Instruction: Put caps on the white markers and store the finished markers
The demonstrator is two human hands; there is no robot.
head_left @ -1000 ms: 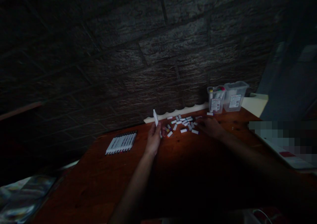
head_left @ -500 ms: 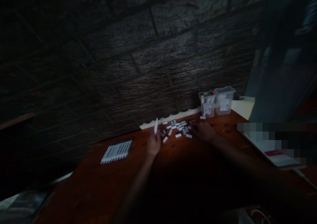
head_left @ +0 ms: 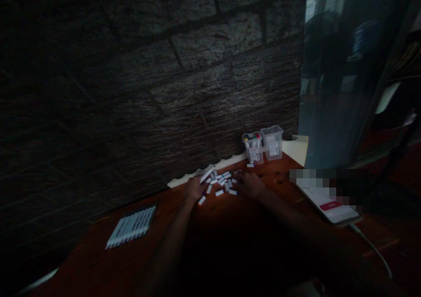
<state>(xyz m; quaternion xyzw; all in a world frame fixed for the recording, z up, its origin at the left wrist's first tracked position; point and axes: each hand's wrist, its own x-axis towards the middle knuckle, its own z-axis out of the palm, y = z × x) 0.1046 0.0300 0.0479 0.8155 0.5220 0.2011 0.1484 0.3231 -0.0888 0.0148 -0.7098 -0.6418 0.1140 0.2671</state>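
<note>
My left hand [head_left: 193,189] is closed round a white marker [head_left: 208,173], whose dark tip points up and to the right. A pile of loose white marker caps [head_left: 222,179], some with coloured ends, lies on the table between my hands. On the pile's right side, my right hand [head_left: 251,185] has its fingers bent down at the caps. A pale piece shows at its fingertips, but it is too dim to make out. To the left, a row of capless-looking white markers [head_left: 131,226] lies side by side.
Two clear plastic boxes stand at the back: one box [head_left: 253,153] holds several markers, the other box [head_left: 272,146] has a label. A phone [head_left: 342,209] with a white cable lies at the right of the wooden table [head_left: 210,235]. A stone wall [head_left: 184,91] rises behind.
The view has swung right, so the table things appear further left. The marker in my left hand has tipped from upright to slanting right, toward the caps. My right hand stays at the pile.
</note>
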